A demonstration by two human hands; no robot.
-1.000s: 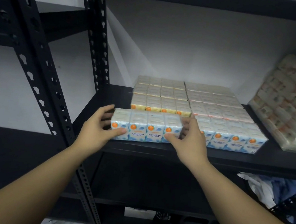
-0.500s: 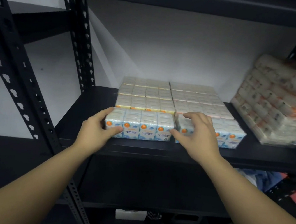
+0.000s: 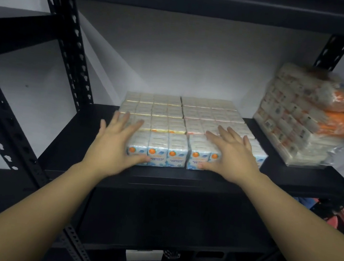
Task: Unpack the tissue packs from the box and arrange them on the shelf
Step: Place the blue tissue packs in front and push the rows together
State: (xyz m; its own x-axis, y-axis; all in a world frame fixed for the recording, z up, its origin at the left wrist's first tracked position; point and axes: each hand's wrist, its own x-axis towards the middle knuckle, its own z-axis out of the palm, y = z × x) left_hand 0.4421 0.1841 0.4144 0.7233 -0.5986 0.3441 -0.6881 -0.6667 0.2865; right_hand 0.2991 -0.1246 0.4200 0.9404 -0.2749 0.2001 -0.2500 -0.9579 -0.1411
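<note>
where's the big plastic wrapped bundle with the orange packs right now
In the head view, the wrapped bundle leans at the shelf's far right end, right of the tissue packs.

Dim room, white wall (image 3: 186, 62) behind black perforated uprights (image 3: 72, 51).

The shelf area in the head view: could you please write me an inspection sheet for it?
Surface: black shelf, tissue packs sit on it toward the middle.
Job's things: left blue pack and right blue pack side by side in the front row; yellow packs and pale packs in rows behind.
Clutter: wrapped bundle with orange ends, on the shelf's right end.
Grippers: left hand and right hand lie flat, fingers spread, on the front packs.
Cables: nothing seen.
Surroundings: perforated upright, white wall, dim lower shelves.
</note>
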